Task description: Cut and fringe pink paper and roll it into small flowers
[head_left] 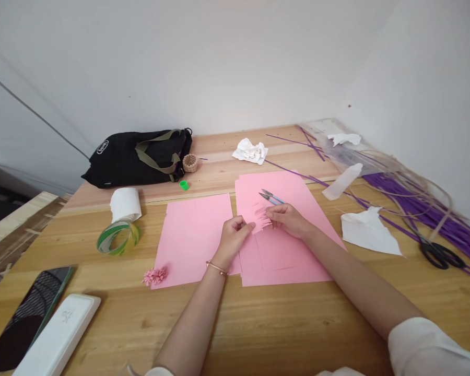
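Observation:
Between my two hands is a small strip of pink paper (261,221) with one edge cut into a fringe. My left hand (235,236) pinches its left end. The fingers of my right hand (286,219) are closed on the fringed side. Below lie stacked pink sheets (297,183), and thread snips (271,197) with blue handles rest on them just beyond my right hand. Another pink sheet (196,219) lies to the left, with a curled pink paper flower (155,275) at its near left corner.
At the left are a tape roll (118,237), a white paper roll (126,204), a phone (31,313) and a white power bank (60,334). A black bag (129,156) lies behind. Scissors (441,253), a white bottle (342,183) and purple strips (426,214) are at the right.

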A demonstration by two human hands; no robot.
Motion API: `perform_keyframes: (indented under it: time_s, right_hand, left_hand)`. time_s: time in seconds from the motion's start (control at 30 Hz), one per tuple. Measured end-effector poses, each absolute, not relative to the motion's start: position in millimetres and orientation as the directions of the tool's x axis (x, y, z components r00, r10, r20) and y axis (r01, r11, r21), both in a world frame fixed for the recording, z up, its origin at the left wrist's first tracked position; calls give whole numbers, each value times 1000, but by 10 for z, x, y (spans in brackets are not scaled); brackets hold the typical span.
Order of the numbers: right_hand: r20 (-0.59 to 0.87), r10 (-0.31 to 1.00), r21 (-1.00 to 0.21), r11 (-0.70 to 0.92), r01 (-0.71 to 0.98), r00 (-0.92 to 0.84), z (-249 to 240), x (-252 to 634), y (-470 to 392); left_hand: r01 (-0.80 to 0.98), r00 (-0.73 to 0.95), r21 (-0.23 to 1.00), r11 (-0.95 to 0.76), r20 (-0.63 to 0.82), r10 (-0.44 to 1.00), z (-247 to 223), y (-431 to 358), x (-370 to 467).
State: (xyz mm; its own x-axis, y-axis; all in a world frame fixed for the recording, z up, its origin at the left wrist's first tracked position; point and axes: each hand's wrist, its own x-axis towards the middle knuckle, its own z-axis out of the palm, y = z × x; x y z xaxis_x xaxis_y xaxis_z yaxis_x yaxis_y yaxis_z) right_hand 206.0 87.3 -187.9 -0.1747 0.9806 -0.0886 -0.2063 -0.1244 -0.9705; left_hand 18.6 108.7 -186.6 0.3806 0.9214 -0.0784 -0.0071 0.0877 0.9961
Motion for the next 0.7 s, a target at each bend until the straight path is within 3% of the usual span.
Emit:
perform_keyframes:
  time_s: [0.7]
  right_hand:
    - [-125, 985, -960, -151, -237, -121, -1919, 2046, 881]
  left_hand:
    - [17, 381, 997, 80, -80, 921, -1874, 1093, 189]
